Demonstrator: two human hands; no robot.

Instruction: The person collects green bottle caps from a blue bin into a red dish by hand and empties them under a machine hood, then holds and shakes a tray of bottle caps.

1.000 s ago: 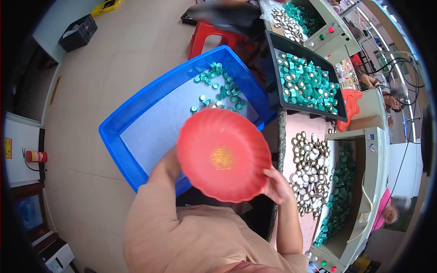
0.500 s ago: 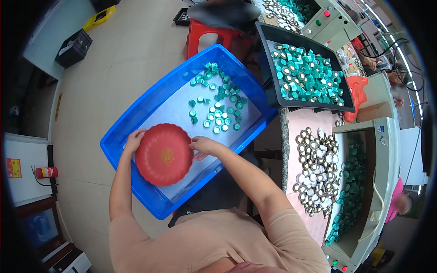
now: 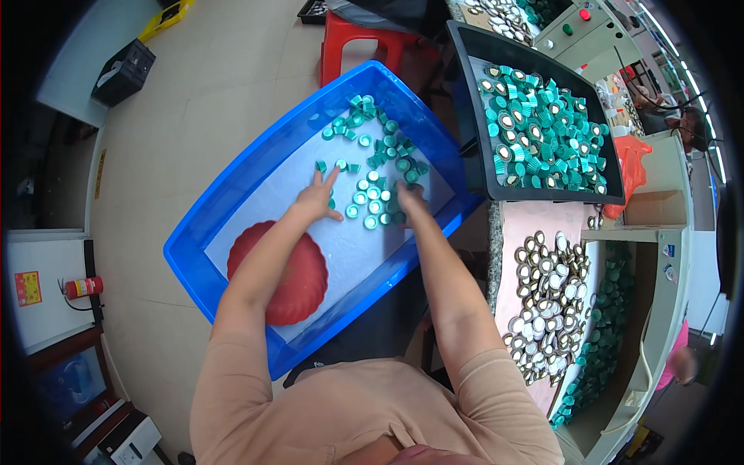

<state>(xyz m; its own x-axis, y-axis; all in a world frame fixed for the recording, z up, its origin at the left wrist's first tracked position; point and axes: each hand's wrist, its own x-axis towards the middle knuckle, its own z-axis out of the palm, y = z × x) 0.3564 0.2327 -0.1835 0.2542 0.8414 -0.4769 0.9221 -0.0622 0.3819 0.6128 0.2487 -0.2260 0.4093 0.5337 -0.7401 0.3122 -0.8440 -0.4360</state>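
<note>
Big blue tub on the floor, next to the bench with its black tray of more green caps. Red fluted bowl, held up in both hands a second ago, now set down in the tub's near end, so both hands freed for gathering. Left hand spread flat, fingers splayed, and right hand cupped loosely, both on the loose green caps scattered in the tub's far half.
</note>
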